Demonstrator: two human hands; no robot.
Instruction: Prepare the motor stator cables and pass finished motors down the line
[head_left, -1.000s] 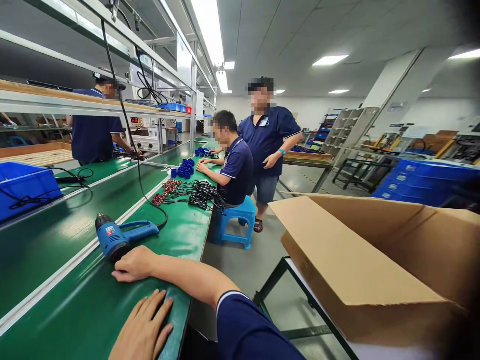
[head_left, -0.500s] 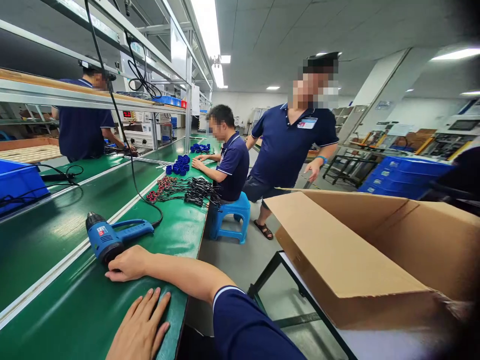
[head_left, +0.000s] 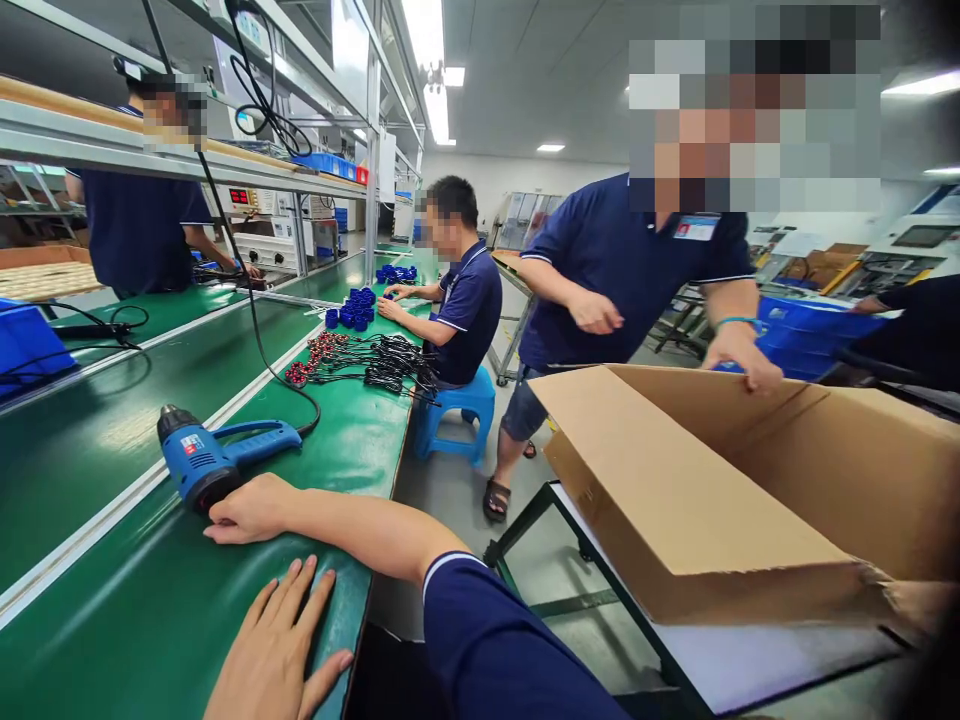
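A blue heat gun (head_left: pixel 199 460) with a black nozzle lies on the green bench mat (head_left: pixel 135 590), its loop handle pointing right. My right hand (head_left: pixel 253 508) reaches across from the right and rests right by the rear end of the heat gun. Its fingers are curled, and whatever they hold, if anything, is hidden. Palm down on the mat near the bench's front edge, my left hand (head_left: pixel 274 645) has its fingers spread and holds nothing. From the handle a black cord (head_left: pixel 259 335) runs upward.
Black cables with red ends (head_left: pixel 375 360) and blue parts (head_left: pixel 352 310) lie farther along the bench. A seated co-worker (head_left: pixel 465 290) works there. At right, another person (head_left: pixel 607 260) stands by an open cardboard box (head_left: pixel 697 480) on a stand. A blue bin (head_left: pixel 30 345) is at left.
The standing co-worker has come closer, and a hand now rests on the cardboard box's far rim. My view has shifted slightly; both my hands stay where they were on the bench.
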